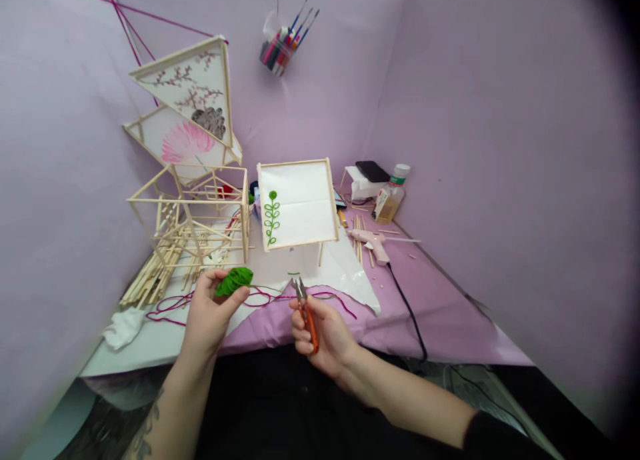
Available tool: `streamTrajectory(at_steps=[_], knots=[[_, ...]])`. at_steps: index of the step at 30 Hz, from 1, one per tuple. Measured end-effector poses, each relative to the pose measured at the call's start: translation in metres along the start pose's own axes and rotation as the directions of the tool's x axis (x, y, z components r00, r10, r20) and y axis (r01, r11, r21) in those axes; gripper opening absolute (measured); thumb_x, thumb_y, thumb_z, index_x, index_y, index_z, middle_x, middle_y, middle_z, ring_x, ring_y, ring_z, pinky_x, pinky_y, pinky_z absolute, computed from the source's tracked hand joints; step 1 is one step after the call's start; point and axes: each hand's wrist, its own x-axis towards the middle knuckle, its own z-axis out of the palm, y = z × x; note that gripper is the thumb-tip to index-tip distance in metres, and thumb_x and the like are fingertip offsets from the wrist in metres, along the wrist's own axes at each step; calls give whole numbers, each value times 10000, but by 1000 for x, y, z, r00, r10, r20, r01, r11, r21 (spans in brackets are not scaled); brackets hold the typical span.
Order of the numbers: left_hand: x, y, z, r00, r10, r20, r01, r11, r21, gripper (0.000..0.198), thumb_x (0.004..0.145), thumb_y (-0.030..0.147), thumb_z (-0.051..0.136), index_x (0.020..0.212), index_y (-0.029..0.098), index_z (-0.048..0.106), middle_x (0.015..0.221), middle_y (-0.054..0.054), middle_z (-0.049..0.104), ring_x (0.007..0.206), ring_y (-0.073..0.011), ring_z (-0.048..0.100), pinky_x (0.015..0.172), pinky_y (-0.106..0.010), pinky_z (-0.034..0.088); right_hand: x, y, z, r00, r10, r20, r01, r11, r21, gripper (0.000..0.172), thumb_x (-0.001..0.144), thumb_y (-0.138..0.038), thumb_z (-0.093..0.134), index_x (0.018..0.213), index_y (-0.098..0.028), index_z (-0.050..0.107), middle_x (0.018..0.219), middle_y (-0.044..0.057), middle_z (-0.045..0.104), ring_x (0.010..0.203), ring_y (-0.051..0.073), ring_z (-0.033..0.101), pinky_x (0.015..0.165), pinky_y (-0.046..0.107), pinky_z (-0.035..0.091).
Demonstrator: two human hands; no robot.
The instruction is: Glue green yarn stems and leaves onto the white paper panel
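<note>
My left hand (216,303) grips a small bundle of green yarn (235,282) between thumb and fingers. In my right hand (323,333) is a pair of orange-handled pliers or cutters (309,320), jaws pointing away from me and parted. A short green piece (293,273) lies on the table just beyond the jaws. Behind both hands stands a wood-framed white panel (303,207), leaning back, with a green looped vine and a round green top (273,220) along its left side.
Wooden stick frames (200,200) and loose sticks (155,267) stand at the left, below painted panels (187,87). Magenta cord (170,307) trails across the table. A pink glue gun (373,243) with a black cable, a bottle (390,197) and a white cloth (125,328) lie around.
</note>
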Motion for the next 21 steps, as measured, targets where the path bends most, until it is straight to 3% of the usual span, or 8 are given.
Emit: streamTrajectory(at_steps=[3, 6, 8, 11, 13, 15, 18, 21], knots=[[14, -4, -2, 994, 15, -108, -14, 1000, 11, 479, 560, 297, 817, 914, 214, 504, 886, 10, 588, 790, -133, 588, 735, -259, 464, -2, -16, -9, 981, -193, -30, 192, 980, -46, 323, 740, -403, 645, 936, -154, 586, 635, -35, 505, 420, 42, 296, 382, 177, 143], [25, -9, -4, 982, 54, -183, -45, 998, 53, 510, 581, 345, 788, 974, 211, 492, 884, 3, 582, 741, -125, 576, 706, -257, 455, -4, -40, -30, 878, -473, -77, 441, 860, -256, 382, 748, -461, 622, 1000, -175, 605, 716, -16, 526, 454, 60, 323, 387, 190, 181], [29, -13, -7, 983, 92, -159, -60, 978, 200, 516, 590, 378, 774, 994, 211, 500, 894, -13, 592, 734, -144, 578, 676, -261, 448, -5, -59, -47, 758, -648, -70, 510, 656, -557, 384, 793, -465, 564, 1054, -187, 606, 778, 11, 563, 495, 89, 386, 410, 213, 249], [33, -20, -13, 983, 140, -116, -65, 866, 495, 468, 598, 427, 759, 951, 213, 538, 886, -35, 610, 739, -189, 585, 652, -285, 437, -6, -84, -73, 609, -786, 109, 315, 113, -942, 346, 824, -366, 519, 1083, -160, 621, 926, 88, 632, 743, 185, 560, 617, 292, 424], [35, -24, -19, 978, 166, -130, -51, 786, 617, 443, 612, 455, 739, 930, 215, 545, 874, -42, 615, 743, -211, 590, 665, -308, 439, -5, -96, -84, 628, -741, 237, 123, -207, -971, 342, 845, -307, 486, 1108, -135, 621, 1007, 130, 646, 916, 239, 581, 780, 340, 429], [40, -28, -25, 977, 168, -130, -38, 738, 674, 434, 633, 467, 716, 937, 214, 540, 855, -42, 615, 735, -221, 591, 677, -326, 444, -2, -103, -89, 693, -671, 265, -28, -392, -920, 342, 876, -266, 446, 1138, -122, 614, 1035, 152, 651, 964, 255, 587, 831, 348, 413], [48, -32, -31, 984, 135, -114, -21, 732, 681, 443, 643, 465, 707, 953, 203, 531, 847, -44, 614, 739, -223, 596, 694, -342, 458, 7, -111, -91, 753, -619, 221, -171, -509, -844, 315, 901, -228, 423, 1114, -123, 630, 1033, 165, 663, 956, 256, 602, 823, 340, 413], [55, -35, -31, 983, 108, -150, 12, 773, 635, 482, 638, 453, 717, 986, 186, 519, 885, -54, 617, 756, -213, 611, 691, -335, 482, 14, -115, -87, 727, -640, 249, -218, -559, -800, 298, 903, -222, 442, 1102, -117, 638, 1070, 179, 656, 1016, 279, 583, 859, 369, 414]])
